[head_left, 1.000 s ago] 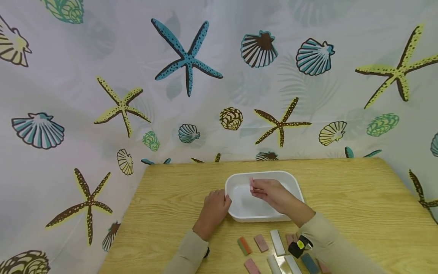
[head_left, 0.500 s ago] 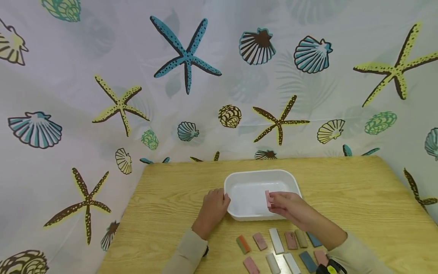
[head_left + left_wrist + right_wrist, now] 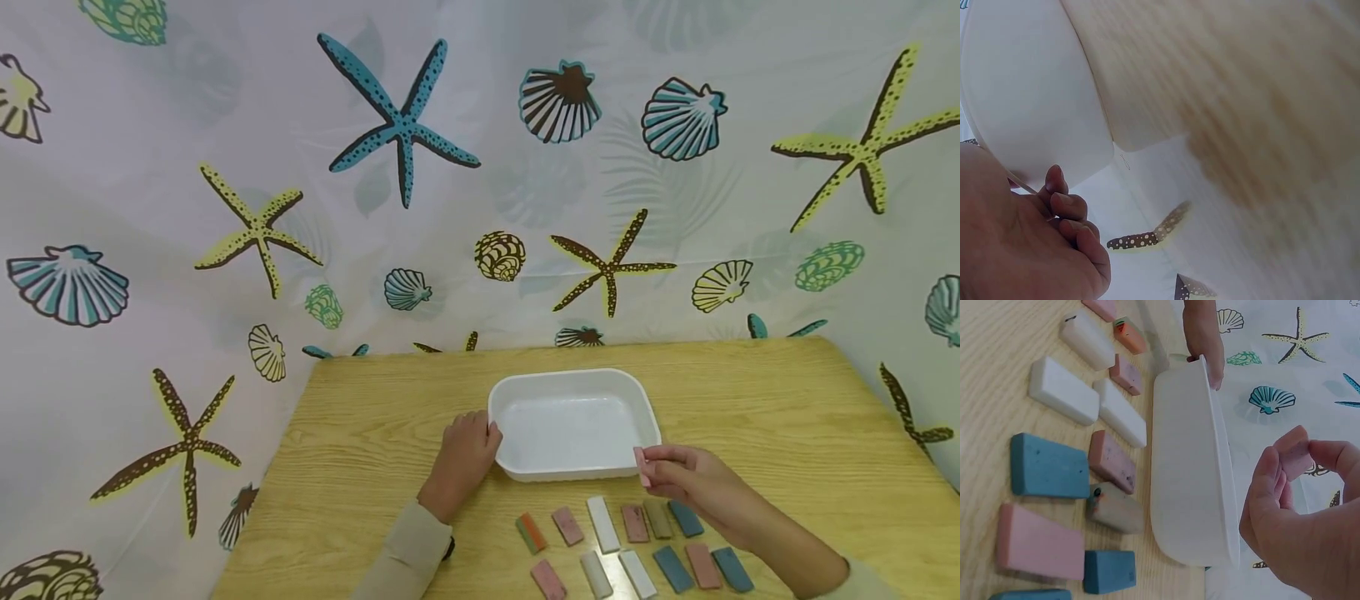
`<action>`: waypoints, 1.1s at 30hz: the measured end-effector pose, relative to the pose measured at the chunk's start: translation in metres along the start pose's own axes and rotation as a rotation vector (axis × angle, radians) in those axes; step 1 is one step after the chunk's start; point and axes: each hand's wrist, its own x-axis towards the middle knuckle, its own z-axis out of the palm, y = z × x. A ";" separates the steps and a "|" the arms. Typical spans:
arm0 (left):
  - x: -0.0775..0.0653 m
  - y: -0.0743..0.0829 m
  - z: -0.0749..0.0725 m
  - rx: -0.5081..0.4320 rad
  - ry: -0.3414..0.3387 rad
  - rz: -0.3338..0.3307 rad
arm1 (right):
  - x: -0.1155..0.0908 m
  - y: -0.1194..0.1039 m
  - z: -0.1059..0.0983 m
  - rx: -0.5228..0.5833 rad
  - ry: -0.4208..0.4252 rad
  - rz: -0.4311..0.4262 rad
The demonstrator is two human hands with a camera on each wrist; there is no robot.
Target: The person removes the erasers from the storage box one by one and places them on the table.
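A white plastic tub [image 3: 573, 433] stands on the wooden table with nothing inside it. At its left end my left hand [image 3: 462, 461] grips the rim, the fingers curled over the edge in the left wrist view. My right hand [image 3: 701, 492] pinches a pink eraser [image 3: 1294, 452] between thumb and fingers, at the tub's front right corner in the head view. In front of the tub several erasers lie in two rough rows: white [image 3: 603, 524], blue [image 3: 672, 569], pink [image 3: 702, 567], beige [image 3: 658, 519] and one orange-and-green [image 3: 530, 533].
The wood-grain table [image 3: 375, 433] extends past the tub on both sides. A white curtain [image 3: 450, 250] printed with shells and starfish hangs behind it and along the sides.
My right hand has moved from above the tub to the right and towards me, still pinching the pink eraser. More of the erasers on the table show now. The left hand stays on the rim.
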 end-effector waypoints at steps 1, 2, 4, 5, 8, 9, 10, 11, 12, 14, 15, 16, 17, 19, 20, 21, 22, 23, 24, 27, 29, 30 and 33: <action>0.000 0.000 0.000 0.002 0.001 0.000 | -0.003 0.003 -0.003 -0.014 0.011 0.006; 0.000 0.000 0.000 0.004 0.000 -0.002 | -0.006 0.006 -0.007 -0.030 0.022 0.012; -0.001 0.000 0.000 0.004 -0.001 -0.005 | -0.011 0.012 -0.014 -0.076 0.059 0.038; -0.001 0.000 -0.001 0.005 -0.003 -0.005 | -0.014 0.015 -0.018 -0.103 0.081 0.052; -0.002 0.000 -0.001 0.005 -0.008 -0.005 | -0.021 0.025 -0.030 -0.176 0.133 0.097; -0.002 0.000 -0.001 0.005 -0.008 -0.004 | -0.023 0.027 -0.034 -0.197 0.145 0.107; -0.002 0.000 -0.001 0.005 -0.006 -0.003 | -0.026 0.030 -0.038 -0.215 0.161 0.118; -0.002 0.000 0.000 0.008 -0.004 -0.002 | -0.028 0.032 -0.042 -0.238 0.175 0.130; -0.002 0.000 0.000 0.008 -0.001 0.000 | -0.030 0.034 -0.045 -0.258 0.189 0.138; -0.002 -0.001 0.001 0.010 0.001 -0.001 | -0.034 0.038 -0.051 -0.304 0.219 0.160; -0.002 -0.001 0.002 0.010 0.002 -0.003 | -0.036 0.040 -0.053 -0.329 0.233 0.170; -0.002 -0.001 0.002 0.011 0.002 -0.004 | -0.037 0.042 -0.055 -0.352 0.250 0.183; -0.003 -0.001 0.002 0.012 -0.001 -0.007 | -0.038 0.044 -0.057 -0.382 0.260 0.192; -0.003 -0.001 0.003 0.012 -0.006 -0.012 | -0.039 0.050 -0.060 -0.450 0.288 0.207; -0.004 0.000 0.003 0.011 -0.007 -0.013 | -0.038 0.053 -0.061 -0.486 0.301 0.215; -0.004 0.000 0.003 0.008 -0.007 -0.014 | -0.038 0.056 -0.062 -0.524 0.313 0.220; -0.005 0.000 0.003 0.004 -0.006 -0.012 | -0.038 0.059 -0.063 -0.560 0.327 0.225; -0.005 0.001 0.003 0.001 -0.003 -0.009 | -0.037 0.063 -0.064 -0.596 0.339 0.228; -0.006 0.001 0.003 -0.004 0.002 -0.005 | -0.037 0.066 -0.064 -0.624 0.350 0.228; -0.007 0.002 0.003 -0.017 0.017 0.008 | -0.035 0.073 -0.065 -0.685 0.372 0.215; -0.008 0.002 0.003 -0.019 0.021 0.011 | -0.033 0.075 -0.064 -0.711 0.381 0.206; -0.008 0.002 0.003 -0.020 0.020 0.009 | -0.033 0.076 -0.064 -0.725 0.385 0.200; -0.008 0.002 0.003 -0.019 0.015 0.001 | -0.032 0.076 -0.061 -0.775 0.397 0.178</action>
